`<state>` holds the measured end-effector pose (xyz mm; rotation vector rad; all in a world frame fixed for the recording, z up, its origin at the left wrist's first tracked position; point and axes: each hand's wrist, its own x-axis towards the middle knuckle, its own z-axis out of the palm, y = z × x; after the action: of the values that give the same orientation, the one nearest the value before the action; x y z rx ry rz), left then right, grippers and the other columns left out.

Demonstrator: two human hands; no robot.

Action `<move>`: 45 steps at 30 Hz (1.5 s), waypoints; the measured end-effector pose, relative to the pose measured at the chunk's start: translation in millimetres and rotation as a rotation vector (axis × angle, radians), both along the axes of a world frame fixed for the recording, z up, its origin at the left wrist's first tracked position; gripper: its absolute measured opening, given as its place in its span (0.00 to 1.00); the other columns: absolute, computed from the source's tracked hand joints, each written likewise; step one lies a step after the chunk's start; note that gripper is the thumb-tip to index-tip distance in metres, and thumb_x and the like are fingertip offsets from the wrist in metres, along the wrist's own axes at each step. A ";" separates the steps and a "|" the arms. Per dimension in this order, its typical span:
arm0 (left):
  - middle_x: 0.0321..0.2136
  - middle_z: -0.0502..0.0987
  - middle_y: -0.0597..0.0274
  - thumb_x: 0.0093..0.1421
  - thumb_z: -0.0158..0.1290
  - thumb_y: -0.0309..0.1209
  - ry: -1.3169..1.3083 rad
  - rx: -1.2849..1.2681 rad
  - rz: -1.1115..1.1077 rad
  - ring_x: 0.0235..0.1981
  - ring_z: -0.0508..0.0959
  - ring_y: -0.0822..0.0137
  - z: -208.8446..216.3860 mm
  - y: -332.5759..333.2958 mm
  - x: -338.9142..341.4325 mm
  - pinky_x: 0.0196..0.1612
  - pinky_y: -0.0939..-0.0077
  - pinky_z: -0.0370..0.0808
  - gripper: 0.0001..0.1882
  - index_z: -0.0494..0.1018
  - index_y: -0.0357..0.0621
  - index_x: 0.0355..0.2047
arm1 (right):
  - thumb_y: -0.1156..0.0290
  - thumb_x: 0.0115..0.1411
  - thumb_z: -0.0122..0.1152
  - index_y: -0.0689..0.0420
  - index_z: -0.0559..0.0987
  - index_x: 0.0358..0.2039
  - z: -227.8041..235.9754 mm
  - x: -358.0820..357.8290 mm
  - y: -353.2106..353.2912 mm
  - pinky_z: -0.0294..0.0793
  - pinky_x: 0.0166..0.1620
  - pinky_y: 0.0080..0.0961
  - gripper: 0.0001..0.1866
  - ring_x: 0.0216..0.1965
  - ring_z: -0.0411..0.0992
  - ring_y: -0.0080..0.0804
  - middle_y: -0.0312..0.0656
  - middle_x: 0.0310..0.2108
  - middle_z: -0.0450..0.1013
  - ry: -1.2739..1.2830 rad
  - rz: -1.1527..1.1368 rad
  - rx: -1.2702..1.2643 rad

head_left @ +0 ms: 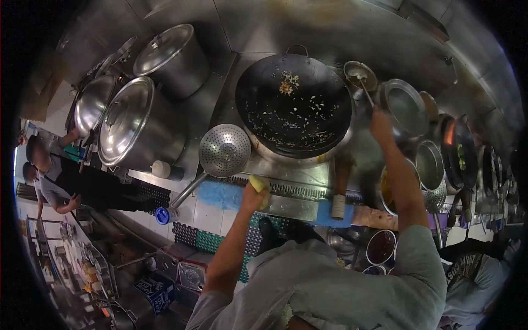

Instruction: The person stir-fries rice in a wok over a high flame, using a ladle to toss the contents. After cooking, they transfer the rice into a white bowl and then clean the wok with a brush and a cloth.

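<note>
A large black wok sits on the burner in front of me. Pale chopped bits cluster on its far wall, and more are scattered over its bottom. My right hand, closed, grips the handle of a ladle to the right of the wok. The ladle's far end is at a small round metal container; how deep it reaches I cannot tell. My left hand is closed around a yellow cloth near the stove's front edge, apart from the wok. Left of the wok lies a perforated skimmer.
Tall lidded steel pots stand at the left. Metal bowls and more pans line the right. A blue cloth lies along the front edge. Two people stand at far left; another person is at lower right.
</note>
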<state>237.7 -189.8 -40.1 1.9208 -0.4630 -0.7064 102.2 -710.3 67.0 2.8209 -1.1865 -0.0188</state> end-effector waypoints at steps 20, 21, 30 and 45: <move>0.39 0.81 0.48 0.55 0.52 0.28 0.655 -0.146 -0.227 0.36 0.83 0.57 20.1 121.5 -79.8 0.41 0.66 0.81 0.26 0.68 0.30 0.54 | 0.74 0.62 0.51 0.69 0.71 0.39 51.8 -171.3 -30.7 0.77 0.29 0.41 0.10 0.26 0.75 0.53 0.58 0.29 0.76 -0.532 -0.421 0.552; 0.39 0.81 0.49 0.55 0.51 0.28 0.770 -0.197 -0.201 0.36 0.83 0.58 27.3 124.1 -78.9 0.40 0.67 0.81 0.27 0.67 0.30 0.55 | 0.73 0.64 0.50 0.68 0.71 0.34 54.1 -186.0 -37.9 0.76 0.25 0.36 0.09 0.22 0.74 0.47 0.54 0.26 0.75 -0.712 -0.535 0.855; 0.46 0.77 0.43 0.68 0.48 0.49 1.431 -0.546 -0.037 0.42 0.81 0.53 25.7 149.7 -48.6 0.48 0.55 0.79 0.31 0.66 0.34 0.59 | 0.72 0.73 0.41 0.66 0.66 0.41 128.4 -195.8 68.7 0.65 0.17 0.14 0.09 0.18 0.62 0.16 0.36 0.26 0.65 -1.771 -0.579 2.117; 0.34 0.81 0.47 0.69 0.43 0.58 1.243 -0.238 -0.047 0.20 0.77 0.64 98.2 43.8 -41.3 0.15 0.80 0.68 0.33 0.70 0.37 0.52 | 0.76 0.64 0.57 0.68 0.65 0.65 247.4 -229.3 237.4 0.60 0.11 0.11 0.29 0.15 0.62 0.13 0.37 0.27 0.70 -0.988 -0.538 1.537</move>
<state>196.4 -146.0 58.1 0.9540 0.1984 -1.5936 -127.2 -472.9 314.4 3.4454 -3.2666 0.8831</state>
